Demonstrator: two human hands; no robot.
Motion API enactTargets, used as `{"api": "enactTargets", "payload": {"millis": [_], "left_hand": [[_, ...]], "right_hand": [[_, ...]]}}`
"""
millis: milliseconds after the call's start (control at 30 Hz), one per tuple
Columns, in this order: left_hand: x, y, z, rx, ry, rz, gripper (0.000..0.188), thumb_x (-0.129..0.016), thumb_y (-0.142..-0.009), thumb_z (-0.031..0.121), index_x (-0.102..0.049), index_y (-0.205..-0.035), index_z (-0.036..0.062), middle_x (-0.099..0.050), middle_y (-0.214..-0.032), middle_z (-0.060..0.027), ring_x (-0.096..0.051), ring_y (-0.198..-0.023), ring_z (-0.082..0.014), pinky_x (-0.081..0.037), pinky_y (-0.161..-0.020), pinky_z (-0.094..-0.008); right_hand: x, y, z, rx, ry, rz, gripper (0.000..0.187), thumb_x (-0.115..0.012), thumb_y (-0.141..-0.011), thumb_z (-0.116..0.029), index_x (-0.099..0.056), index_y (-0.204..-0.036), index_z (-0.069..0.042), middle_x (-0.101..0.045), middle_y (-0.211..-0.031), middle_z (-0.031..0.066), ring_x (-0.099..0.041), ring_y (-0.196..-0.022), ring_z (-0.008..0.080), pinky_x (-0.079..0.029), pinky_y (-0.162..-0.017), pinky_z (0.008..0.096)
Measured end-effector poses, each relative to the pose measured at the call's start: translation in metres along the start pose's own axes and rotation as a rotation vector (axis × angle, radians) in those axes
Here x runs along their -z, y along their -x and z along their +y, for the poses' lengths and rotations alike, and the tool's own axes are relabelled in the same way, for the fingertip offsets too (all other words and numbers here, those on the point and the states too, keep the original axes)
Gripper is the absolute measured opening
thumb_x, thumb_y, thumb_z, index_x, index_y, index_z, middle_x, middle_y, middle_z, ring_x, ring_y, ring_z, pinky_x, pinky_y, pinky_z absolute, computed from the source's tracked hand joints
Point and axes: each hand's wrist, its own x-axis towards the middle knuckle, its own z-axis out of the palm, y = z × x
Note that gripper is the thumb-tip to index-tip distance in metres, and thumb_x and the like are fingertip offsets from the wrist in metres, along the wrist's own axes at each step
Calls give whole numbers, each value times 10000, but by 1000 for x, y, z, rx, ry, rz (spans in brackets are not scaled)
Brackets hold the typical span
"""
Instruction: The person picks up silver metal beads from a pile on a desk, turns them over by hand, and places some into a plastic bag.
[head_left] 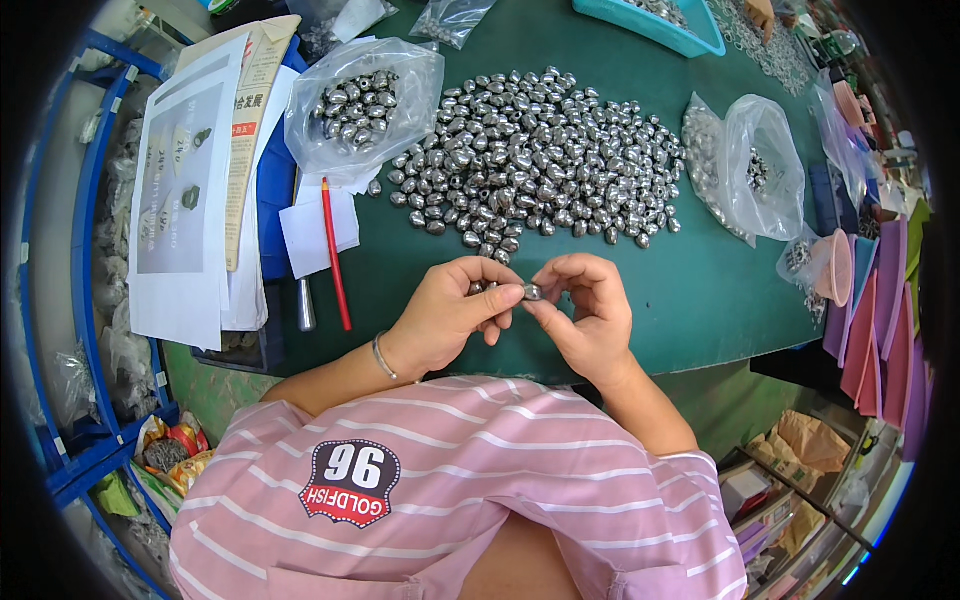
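My left hand (455,308) and my right hand (586,303) meet over the near part of the green table. Between their fingertips is one shiny, rounded metal bead (532,292). More beads show inside the curled fingers of my left hand, partly hidden. My right hand pinches the bead with thumb and forefinger. Just beyond my hands spreads a large pile of the same silvery metal beads (540,150), some with visible holes. A clear plastic bag (425,95) at the pile's left holds more of them.
A red pencil (335,255) lies on the left, beside white paper slips (318,235) and stacked printed sheets (180,290). To the right are clear bags (775,125) of small metal parts. A turquoise tray (640,33) stands at the back; another person's hand (761,16) is at the far right.
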Motion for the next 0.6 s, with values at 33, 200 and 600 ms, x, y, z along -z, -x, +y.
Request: {"api": "enactTargets", "payload": {"millis": [33,200,600], "left_hand": [[1,0,0,-3,-7,-20,130,-607,-907,55,-604,-1010,-26,-619,-854,-79,-578,-663,-111,-470,-502,-224],[-4,3,3,-27,2,17,150,-631,-897,88,-629,-966,-44,-613,-715,-64,-555,-567,-94,-457,-495,-201],[-4,4,3,-10,-36,-13,135,-624,-901,94,-636,-947,-33,-606,-692,-56,-535,-528,-90,-431,-483,-194]], "right_hand": [[-1,0,-1,9,-53,0,415,-712,-752,95,-504,-1097,-4,-600,-977,96,-620,-868,147,-508,-714,252],[-1,1,-1,5,-185,-14,407,-687,-764,121,-483,-1096,1,-578,-1018,112,-618,-896,171,-517,-755,278],[0,5,-3,4,-189,-3,433,-687,-761,127,-465,-1107,-8,-597,-1001,120,-632,-905,185,-522,-786,295]]}}
